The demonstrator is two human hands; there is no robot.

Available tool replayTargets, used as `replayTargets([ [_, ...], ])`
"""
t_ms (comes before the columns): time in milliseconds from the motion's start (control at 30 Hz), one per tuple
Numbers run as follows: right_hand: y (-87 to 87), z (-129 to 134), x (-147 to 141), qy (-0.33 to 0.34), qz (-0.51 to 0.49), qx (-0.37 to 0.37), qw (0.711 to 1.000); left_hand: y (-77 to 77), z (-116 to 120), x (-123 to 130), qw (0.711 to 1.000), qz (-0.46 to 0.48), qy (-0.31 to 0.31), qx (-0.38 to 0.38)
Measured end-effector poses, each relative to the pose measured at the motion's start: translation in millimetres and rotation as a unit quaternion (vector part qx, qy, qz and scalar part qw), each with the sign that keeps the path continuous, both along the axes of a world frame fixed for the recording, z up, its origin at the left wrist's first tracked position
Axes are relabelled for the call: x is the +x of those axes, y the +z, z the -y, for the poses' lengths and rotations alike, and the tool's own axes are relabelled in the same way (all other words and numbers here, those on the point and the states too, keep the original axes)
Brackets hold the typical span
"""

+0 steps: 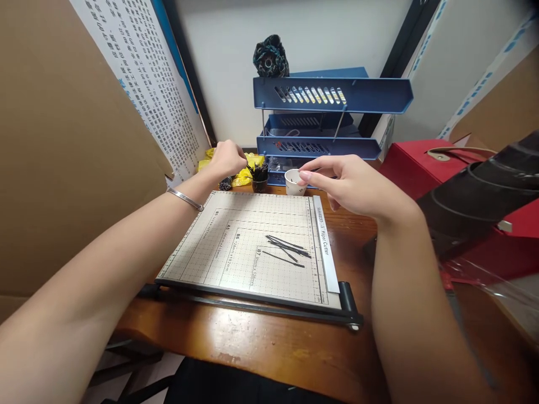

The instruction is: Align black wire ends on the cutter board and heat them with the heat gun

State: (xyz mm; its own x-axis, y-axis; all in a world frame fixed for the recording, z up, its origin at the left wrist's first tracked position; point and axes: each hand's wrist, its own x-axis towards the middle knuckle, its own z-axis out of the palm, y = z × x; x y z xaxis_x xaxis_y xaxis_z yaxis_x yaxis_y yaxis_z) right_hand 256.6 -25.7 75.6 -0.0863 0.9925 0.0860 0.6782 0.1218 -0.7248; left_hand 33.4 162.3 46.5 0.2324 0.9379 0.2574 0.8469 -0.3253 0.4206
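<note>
My left hand is closed, its fingertips at a bunch of thin black sticks standing in a small dark cup. Whatever those fingers pinch is hidden. The thumb and index finger of my right hand come together at the rim of a white paper cup. I cannot make out whether they grip the rim or something small. Below both hands lies a paper cutter with a printed grid. Several loose black sticks are scattered on its right half.
Behind the cups stands a blue tiered tray rack with a dark patterned bundle on top. Yellow plastic lies behind my left hand. A red box and a black cylinder are at right, a cardboard panel at left.
</note>
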Motion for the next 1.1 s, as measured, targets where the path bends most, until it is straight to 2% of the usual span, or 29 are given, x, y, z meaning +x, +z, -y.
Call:
replayTargets([
  [233,0.2,1.9,0.6,-0.025,0.008,0.018,0.999,-4.9,-6.5,10.5,0.998,-0.065,-0.014,-0.012],
  [467,-4.0,0.8,-0.8,-0.022,-0.028,0.044,0.998,5.2,-8.3,23.8,0.986,-0.157,-0.012,-0.057],
  [733,-6.0,-1.0,-1.6,-0.019,-0.036,0.038,0.998,11.3,-10.7,24.2,0.973,-0.217,-0.021,-0.069],
  [900,-7.3,-2.1,0.6,-0.019,-0.032,0.035,0.999,5.1,-14.5,26.4,0.968,-0.236,-0.042,-0.079],
  [1100,-7.9,-2.1,1.2,-0.017,-0.04,0.03,0.999,-6.4,-10.6,22.3,0.973,-0.216,-0.069,-0.045],
])
